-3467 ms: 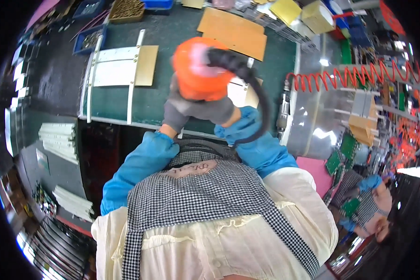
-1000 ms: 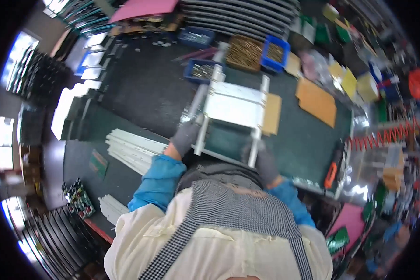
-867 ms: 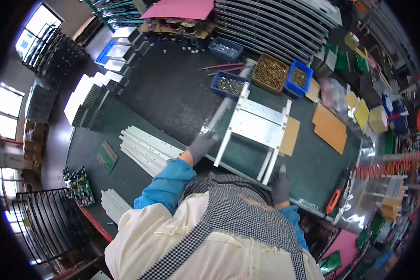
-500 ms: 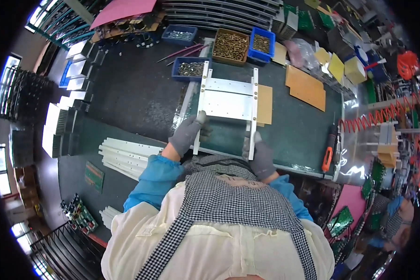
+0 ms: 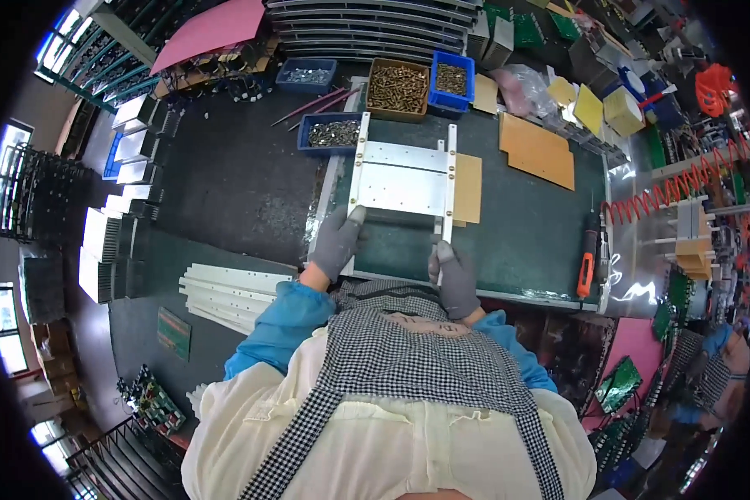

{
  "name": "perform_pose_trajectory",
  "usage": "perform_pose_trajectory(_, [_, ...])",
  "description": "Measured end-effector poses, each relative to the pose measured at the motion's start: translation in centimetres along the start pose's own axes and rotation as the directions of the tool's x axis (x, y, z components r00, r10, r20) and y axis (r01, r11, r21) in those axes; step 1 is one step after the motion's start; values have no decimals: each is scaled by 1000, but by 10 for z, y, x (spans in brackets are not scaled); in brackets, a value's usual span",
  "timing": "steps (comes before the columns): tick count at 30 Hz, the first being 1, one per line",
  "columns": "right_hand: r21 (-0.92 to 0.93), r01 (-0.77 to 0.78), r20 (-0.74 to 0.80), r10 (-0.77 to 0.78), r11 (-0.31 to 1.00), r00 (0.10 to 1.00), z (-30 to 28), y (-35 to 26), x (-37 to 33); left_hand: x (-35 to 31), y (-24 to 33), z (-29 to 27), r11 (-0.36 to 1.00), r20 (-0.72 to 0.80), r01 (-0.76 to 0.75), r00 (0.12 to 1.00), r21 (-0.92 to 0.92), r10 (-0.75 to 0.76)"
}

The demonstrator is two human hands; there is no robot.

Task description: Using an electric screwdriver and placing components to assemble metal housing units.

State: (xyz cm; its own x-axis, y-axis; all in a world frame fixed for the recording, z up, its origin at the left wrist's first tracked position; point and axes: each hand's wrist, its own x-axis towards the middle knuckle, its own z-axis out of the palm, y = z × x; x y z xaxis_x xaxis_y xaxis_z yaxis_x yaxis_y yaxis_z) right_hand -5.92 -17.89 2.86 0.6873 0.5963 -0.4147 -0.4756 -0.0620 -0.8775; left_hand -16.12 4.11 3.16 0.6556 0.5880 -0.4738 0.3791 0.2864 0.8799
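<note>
A white metal frame (image 5: 400, 188) spans the space between my hands, its two long side rails joined by flat cross plates, with brass-coloured screws along the rails. My left hand (image 5: 338, 240), in a grey glove, grips the near end of the left rail, thumb on top. The near end of the right rail is in my right hand (image 5: 455, 282), also gloved, with its thumb along the rail. Part of a tan cardboard sheet (image 5: 468, 188) shows beneath the frame's right side. Some fingers of both hands are hidden.
A brown box of brass screws (image 5: 397, 87), blue bins (image 5: 452, 82) and another blue bin of metal parts (image 5: 329, 133) stand beyond the frame. White metal strips (image 5: 235, 292) lie left. An orange-handled screwdriver (image 5: 587, 265) lies right, near a red coiled hose (image 5: 675, 197).
Both hands and the frame have shifted slightly left in the picture, as has the bench behind them. My right hand sits a little lower on the rail's end. Both keep hold of it.
</note>
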Motion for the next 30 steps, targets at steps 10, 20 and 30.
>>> perform_pose_trajectory(10, [-605, 384, 134, -385, 698, 913, -70, 48, 25, 25, -53, -41, 996, 358, 65, 933, -63, -38])
perform_pose_trajectory(20, [143, -207, 235, 170, 968, 957, -35, 17, 52, 55, -112, -5, 959, 91, 27, 996, -283, -1])
perform_pose_trajectory(30, [-140, -72, 377, 120, 988, 919, 90, -56, 75, -2, 32, -117, 912, -72, -96, 995, -399, 73])
